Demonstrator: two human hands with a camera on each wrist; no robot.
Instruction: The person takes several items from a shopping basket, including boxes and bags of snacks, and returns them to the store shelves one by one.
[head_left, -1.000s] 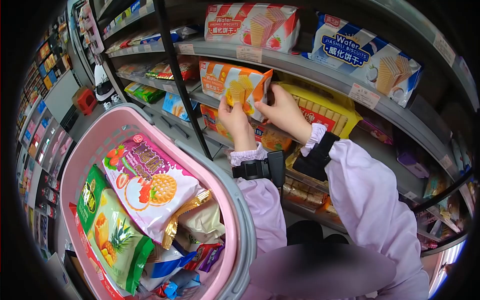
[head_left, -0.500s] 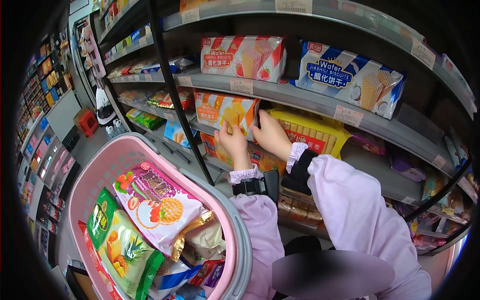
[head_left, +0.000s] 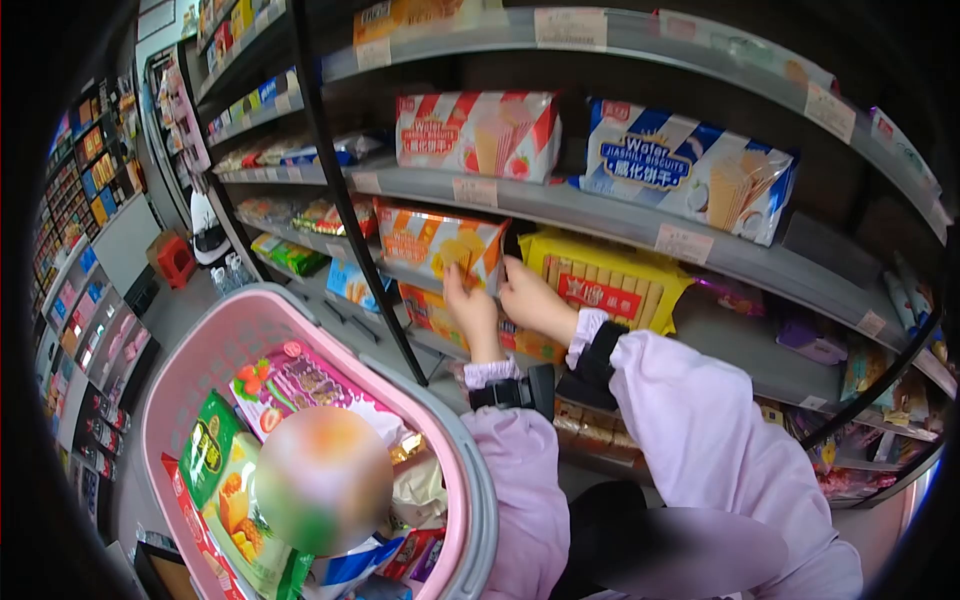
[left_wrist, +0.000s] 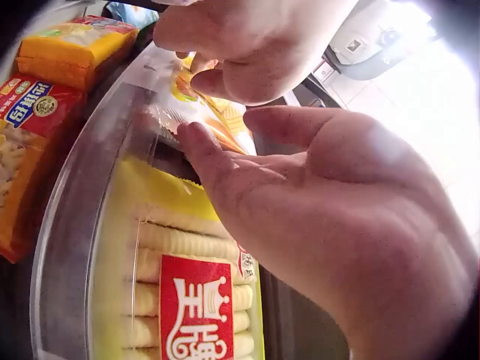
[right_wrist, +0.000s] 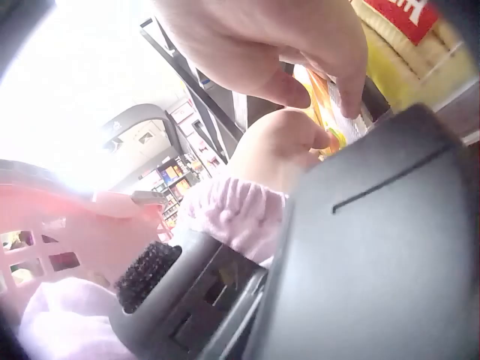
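Note:
An orange-and-white wafer biscuit packet (head_left: 440, 240) stands at the front of a shelf in the head view. My left hand (head_left: 472, 312) holds its lower front, fingertips against the printed face. At the packet's right end, my right hand (head_left: 537, 303) pinches the wrapper between thumb and fingers; the right wrist view shows the packet end (right_wrist: 324, 101) between them. Close beside the right hand lies a yellow packet of egg rolls (head_left: 605, 285), large in the left wrist view. Below the hands sits an orange packet (head_left: 425, 312), partly covered by them.
A pink basket (head_left: 215, 330) with grey handles, holding several snack bags, stands at the lower left. A red wafer packet (head_left: 478, 135) and a blue wafer packet (head_left: 685, 170) occupy the shelf above. A black shelf post (head_left: 335, 190) rises left of the hands.
The head view has tilted up, so shelves and basket sit lower in it. The orange wafer packet, tilted toward me before, now stands straighter in the shelf, both hands still at it.

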